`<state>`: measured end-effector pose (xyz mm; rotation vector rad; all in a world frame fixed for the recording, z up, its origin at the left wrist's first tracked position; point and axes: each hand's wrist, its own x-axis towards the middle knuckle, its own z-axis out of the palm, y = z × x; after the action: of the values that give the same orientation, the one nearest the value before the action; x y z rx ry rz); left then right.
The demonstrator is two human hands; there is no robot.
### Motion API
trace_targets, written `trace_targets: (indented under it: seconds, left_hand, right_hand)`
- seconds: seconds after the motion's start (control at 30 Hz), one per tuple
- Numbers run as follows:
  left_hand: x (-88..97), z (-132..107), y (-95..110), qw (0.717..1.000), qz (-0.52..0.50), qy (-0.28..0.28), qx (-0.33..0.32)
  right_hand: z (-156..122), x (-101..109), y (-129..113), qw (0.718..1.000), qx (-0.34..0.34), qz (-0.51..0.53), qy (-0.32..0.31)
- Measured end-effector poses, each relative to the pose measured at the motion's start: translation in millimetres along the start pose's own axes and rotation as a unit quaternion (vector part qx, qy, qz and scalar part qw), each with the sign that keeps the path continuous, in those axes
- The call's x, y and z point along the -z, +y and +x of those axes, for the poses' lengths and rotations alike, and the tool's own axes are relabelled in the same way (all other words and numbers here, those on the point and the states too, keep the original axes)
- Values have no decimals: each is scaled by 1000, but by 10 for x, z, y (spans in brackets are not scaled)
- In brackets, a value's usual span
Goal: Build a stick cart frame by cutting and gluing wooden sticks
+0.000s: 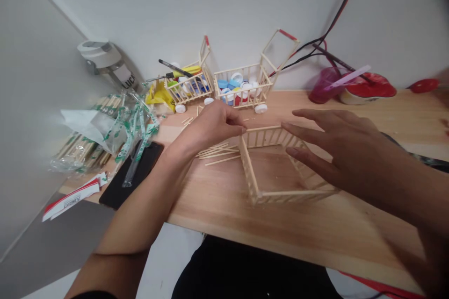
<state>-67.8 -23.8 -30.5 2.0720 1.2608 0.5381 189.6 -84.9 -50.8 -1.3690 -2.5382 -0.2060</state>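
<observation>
An open rectangular frame of thin wooden sticks, with railed sides, sits on the wooden table. My left hand has its thumb and index finger pinched together at the frame's far left corner. Over the far right corner is my right hand, its fingers stretched out and apart. One fingertip appears to touch or nearly touch the top rail there. Loose sticks lie just left of the frame, partly hidden behind my left wrist.
Two small stick carts holding bottle caps stand by the wall. To the left are a bottle, bagged chopsticks, a black phone and a paper sleeve. A pink cup and red-topped tub stand far right, below cables.
</observation>
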Motion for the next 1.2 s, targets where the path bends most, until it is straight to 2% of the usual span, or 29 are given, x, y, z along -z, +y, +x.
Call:
trace_targets:
  seconds: [0.27,0.4,0.73,1.07,1.2]
  left_hand:
    - [41,-12,-12,1000,-26,-14,9]
    - [41,-13,-10,999,-47,10,5]
    - [-55,-15,56,996,-14,64,-54]
    - [-91,-10,52,996,19,57,-65]
    - [-98,-14,63,996,23,57,-61]
  right_hand:
    - [-8,-13,13,1000,0,-9,7]
    - [-18,-20,19,1000,-5,1,6]
    - [-18,18,7,1000,-16,2,-18]
    - [-6,28,-8,1000,-8,-8,-15]
    - [-3,25,19,999,-18,24,-10]
